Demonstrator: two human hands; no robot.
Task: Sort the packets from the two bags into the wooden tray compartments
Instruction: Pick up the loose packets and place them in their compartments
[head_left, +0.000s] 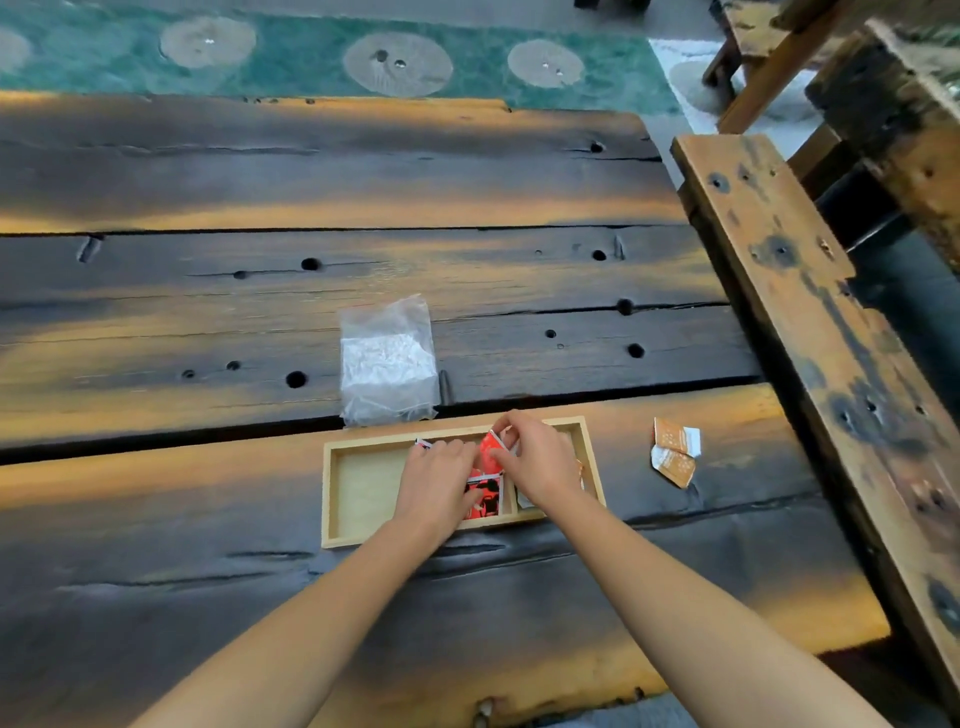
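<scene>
A light wooden tray (332, 499) lies on the dark plank table, split into compartments. Its left compartment (363, 488) shows bare wood. Red packets (485, 501) lie in the middle compartment. My left hand (436, 483) rests over them, fingers pressing down on the packets. My right hand (535, 462) pinches a red packet (491, 449) upright at the back of the middle compartment. Part of an orange packet (579, 470) shows in the right compartment, mostly hidden by my right hand. A clear plastic bag (387, 364) of white packets stands just behind the tray.
Two orange packets (675, 452) lie loose on the table right of the tray. A wooden bench (795, 312) runs along the table's right side. A gap between planks runs just behind the tray. Green patterned floor lies beyond the table.
</scene>
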